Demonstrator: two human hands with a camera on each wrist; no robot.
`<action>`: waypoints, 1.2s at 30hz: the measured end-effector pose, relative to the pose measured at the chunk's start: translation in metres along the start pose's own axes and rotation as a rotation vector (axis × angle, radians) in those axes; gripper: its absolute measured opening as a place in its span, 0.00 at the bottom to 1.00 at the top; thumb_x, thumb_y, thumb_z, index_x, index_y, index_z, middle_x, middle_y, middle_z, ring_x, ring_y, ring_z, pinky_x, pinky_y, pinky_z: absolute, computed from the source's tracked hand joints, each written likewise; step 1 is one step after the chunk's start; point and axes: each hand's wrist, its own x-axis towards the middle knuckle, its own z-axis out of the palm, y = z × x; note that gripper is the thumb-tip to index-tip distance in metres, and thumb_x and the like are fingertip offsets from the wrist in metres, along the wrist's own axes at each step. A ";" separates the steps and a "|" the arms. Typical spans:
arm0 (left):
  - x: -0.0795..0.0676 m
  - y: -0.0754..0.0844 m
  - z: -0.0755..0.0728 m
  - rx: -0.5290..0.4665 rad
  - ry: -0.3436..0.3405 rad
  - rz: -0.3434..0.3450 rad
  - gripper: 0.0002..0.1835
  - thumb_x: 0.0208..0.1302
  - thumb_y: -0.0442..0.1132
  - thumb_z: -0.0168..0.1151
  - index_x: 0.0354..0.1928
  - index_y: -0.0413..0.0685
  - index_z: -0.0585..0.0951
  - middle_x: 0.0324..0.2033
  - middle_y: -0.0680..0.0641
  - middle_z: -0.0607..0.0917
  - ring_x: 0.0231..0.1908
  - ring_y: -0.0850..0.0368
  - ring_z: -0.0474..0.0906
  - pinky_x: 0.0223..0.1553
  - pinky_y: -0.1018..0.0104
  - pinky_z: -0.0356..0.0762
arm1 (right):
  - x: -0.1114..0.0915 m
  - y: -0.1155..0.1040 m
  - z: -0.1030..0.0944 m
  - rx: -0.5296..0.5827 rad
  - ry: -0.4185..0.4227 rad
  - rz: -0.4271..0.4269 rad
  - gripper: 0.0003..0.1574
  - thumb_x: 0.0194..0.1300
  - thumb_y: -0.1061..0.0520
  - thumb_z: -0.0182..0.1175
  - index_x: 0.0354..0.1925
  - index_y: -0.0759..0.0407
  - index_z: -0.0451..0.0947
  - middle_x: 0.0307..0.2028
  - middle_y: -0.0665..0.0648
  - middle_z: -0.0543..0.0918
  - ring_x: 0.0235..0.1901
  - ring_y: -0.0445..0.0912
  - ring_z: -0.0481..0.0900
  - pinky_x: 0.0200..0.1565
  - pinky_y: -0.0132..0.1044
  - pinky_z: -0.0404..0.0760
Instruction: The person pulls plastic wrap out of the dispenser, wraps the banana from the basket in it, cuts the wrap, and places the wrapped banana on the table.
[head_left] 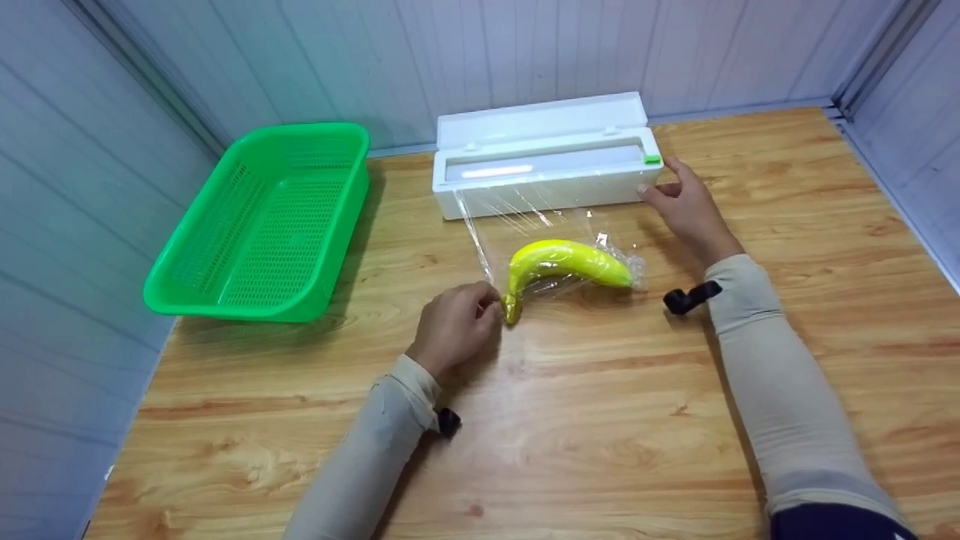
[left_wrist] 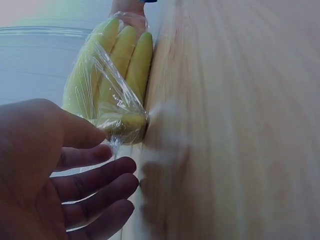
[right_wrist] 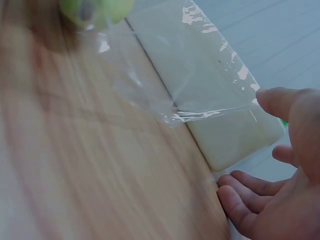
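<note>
A: Head cam 1st: what's where?

B: Banana bunch on the table, btw the hands, just past L fingertips. Cling film over it, running fwd to the white box, lid up. L hand is at the stem end; R hand at the box's R end, green tab just beyond its thumb. Green basket sits beyond + left of L hand.

A: How far along?

B: Film's on the fruit, but I'd say uncut: no break visible btw bunch + box.

A: L wrist?

B: Thumb + index pinch film by the stem; other 3 fingers loosely bent, nothing in them. Bunch is right ahead, 3 bananas under film. Wrapping looks mostly done, prob. with ends to tidy.

A: R wrist?

B: Half open, fingers loosely bent, wide gap to thumb; holds nothing AFAICT. Thumb's by the box's front edge, can't tell if touching. Film left of it reaches the box, so separating it is left, I'd judge.
</note>
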 end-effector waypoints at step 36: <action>0.092 0.109 -0.060 0.214 -0.170 0.251 0.15 0.64 0.50 0.51 0.47 0.53 0.79 0.39 0.53 0.81 0.35 0.62 0.75 0.33 0.69 0.72 | -0.002 -0.009 0.007 -0.193 0.042 -0.053 0.48 0.55 0.30 0.54 0.65 0.20 0.37 0.52 0.62 0.72 0.50 0.51 0.70 0.49 0.48 0.70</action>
